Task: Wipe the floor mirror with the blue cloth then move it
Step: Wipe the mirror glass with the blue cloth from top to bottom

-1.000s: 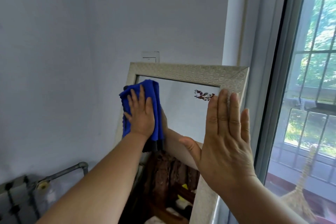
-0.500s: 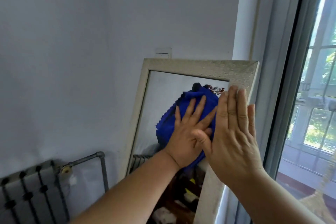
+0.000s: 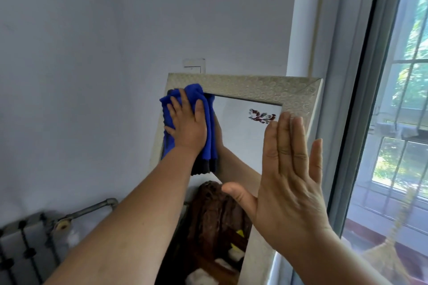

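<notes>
The floor mirror (image 3: 252, 87) leans against the white wall, its pale textured frame reaching to about chest height. My left hand (image 3: 187, 122) presses the blue cloth (image 3: 209, 122) flat against the glass at the mirror's top left corner, overlapping the frame. My right hand (image 3: 289, 183) lies flat and open against the mirror's right frame edge, fingers together and pointing up, thumb out to the left. The glass reflects my forearm and some brown furniture lower down.
A grey radiator (image 3: 23, 245) with a pipe (image 3: 92, 209) stands low on the left wall. A window with a dark frame (image 3: 361, 109) runs down the right side, close to the mirror. A white wall switch (image 3: 194, 66) sits just above the mirror.
My left hand has swept the cloth from the glass's upper right, beside my right hand, to the top left corner. My right hand stays on the right frame edge.
</notes>
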